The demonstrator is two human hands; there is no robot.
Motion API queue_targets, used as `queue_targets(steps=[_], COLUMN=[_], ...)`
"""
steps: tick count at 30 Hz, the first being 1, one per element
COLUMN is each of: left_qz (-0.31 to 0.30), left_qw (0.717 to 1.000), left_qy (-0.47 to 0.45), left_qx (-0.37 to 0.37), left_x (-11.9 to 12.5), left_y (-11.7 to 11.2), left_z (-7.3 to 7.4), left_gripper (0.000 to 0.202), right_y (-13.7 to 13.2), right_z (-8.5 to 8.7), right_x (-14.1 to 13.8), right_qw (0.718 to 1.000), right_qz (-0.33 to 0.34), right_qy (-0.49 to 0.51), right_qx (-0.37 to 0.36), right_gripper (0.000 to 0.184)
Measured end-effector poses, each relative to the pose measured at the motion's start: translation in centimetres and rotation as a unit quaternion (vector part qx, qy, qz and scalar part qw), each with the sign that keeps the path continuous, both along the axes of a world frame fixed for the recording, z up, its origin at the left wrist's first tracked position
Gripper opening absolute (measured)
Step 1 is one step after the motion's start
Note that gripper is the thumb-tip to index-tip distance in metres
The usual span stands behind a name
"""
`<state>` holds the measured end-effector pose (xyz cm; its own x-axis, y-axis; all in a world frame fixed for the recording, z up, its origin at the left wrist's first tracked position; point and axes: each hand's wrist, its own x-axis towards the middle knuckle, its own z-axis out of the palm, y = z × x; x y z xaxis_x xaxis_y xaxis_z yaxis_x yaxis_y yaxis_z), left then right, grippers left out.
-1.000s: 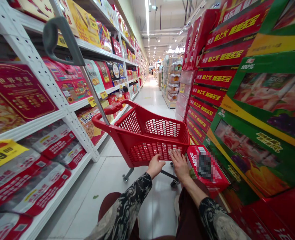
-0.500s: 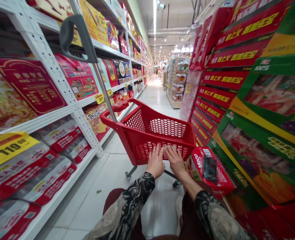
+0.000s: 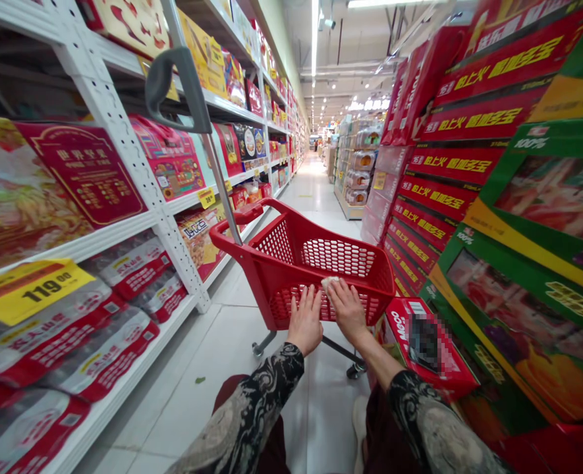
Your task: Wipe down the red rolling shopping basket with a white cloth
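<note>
A red plastic shopping cart (image 3: 321, 260) with a mesh basket stands in the aisle before me, empty inside. Its grey pull handle (image 3: 172, 85) rises up to the upper left on a metal pole. My left hand (image 3: 305, 322) lies flat on the basket's near wall, fingers stretched upward. My right hand (image 3: 346, 313) rests beside it on the same wall, fingers pressing a small white cloth (image 3: 329, 284) against the mesh near the rim.
White shelving (image 3: 123, 224) with red gift boxes and a yellow price tag (image 3: 29, 289) lines the left. Stacked red and green cartons (image 3: 493, 197) wall the right, one red box (image 3: 427, 342) jutting out near the cart. The tiled aisle (image 3: 315, 191) runs ahead.
Both hands have slid up the cart's near wall and come together; the left went from gripping low to lying flat. The white cloth now shows under the right fingers.
</note>
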<state>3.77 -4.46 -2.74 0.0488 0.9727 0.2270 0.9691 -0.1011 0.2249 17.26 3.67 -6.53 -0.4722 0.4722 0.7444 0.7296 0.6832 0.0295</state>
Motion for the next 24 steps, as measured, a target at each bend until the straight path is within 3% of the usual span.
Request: queue_targets(steps=[4, 7, 9, 14, 16, 18, 22, 24], left_qz=[0.009, 0.021, 0.034, 0.061, 0.067, 0.066, 0.06, 0.063], left_qw=[1.0, 1.0, 0.999, 0.998, 0.998, 0.998, 0.998, 0.998], left_qy=[0.004, 0.006, 0.007, 0.002, 0.001, 0.002, 0.009, 0.013], left_qx=[-0.001, -0.01, -0.012, 0.005, 0.009, 0.007, 0.007, 0.011], left_x=[-0.9, -1.8, -2.3, -3.1, -3.3, -3.4, -3.8, -4.2], left_y=[-0.7, -0.9, -0.9, -0.7, -0.7, -0.9, -1.2, -1.3], left_z=[-0.6, -0.9, -0.8, -0.3, -0.1, -0.1, -0.3, -0.4], left_gripper=[0.074, 0.074, 0.075, 0.073, 0.073, 0.073, 0.073, 0.074], right_y=[-1.2, -2.0, -2.0, -0.4, 0.3, 0.4, -0.8, -1.5], right_z=[-4.0, -5.1, -4.1, 1.6, 2.2, 1.1, -3.6, -4.4], right_x=[-0.6, -0.7, -0.9, -2.4, -3.1, -3.4, -3.4, -3.5], right_qw=[0.998, 0.995, 0.996, 0.996, 0.997, 0.998, 0.993, 0.991], right_qz=[0.012, 0.034, 0.054, 0.071, 0.06, 0.063, 0.082, 0.098], right_qy=[-0.057, -0.073, -0.053, 0.048, 0.035, -0.011, -0.082, -0.084], right_qx=[-0.032, -0.051, -0.044, 0.02, 0.023, 0.006, -0.037, -0.038], right_gripper=[0.05, 0.05, 0.05, 0.046, 0.045, 0.046, 0.047, 0.046])
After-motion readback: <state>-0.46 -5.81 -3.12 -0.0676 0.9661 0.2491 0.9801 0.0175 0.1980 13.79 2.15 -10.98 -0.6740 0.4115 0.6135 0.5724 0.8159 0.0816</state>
